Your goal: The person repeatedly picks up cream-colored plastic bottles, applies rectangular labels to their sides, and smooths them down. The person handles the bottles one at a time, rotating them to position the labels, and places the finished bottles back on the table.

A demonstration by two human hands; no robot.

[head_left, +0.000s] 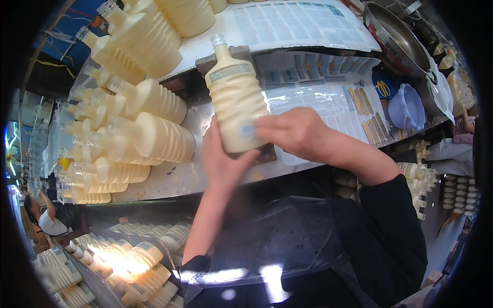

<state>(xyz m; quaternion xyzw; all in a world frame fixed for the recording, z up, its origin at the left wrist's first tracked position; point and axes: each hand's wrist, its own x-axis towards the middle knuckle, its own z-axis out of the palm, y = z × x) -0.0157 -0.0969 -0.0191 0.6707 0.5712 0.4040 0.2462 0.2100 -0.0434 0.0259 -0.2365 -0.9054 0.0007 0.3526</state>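
Note:
A cream-coloured ribbed bottle (pixel 237 97) with a clear threaded neck lies tilted back against a dark rest on the table, its neck pointing away from me. Across its shoulder runs a grey-green label strip (pixel 229 72). My left hand (pixel 221 154) grips the bottle's lower left side and base, thumb along the bottom edge. The fingers of my right hand (pixel 295 134) are pinched together at the bottle's lower right face, by a small blue label (pixel 247 129) that is smeared by motion. The fingertips seem to hold or press the label's edge.
Many similar bottles (pixel 159 136) crowd the table's left side. Label sheets (pixel 318 102) lie to the right, with gold strips (pixel 362 101) and a lavender bucket (pixel 406 108) beyond. A metal pan (pixel 398 36) sits far right. More labelled bottles (pixel 138 262) fill crates at lower left.

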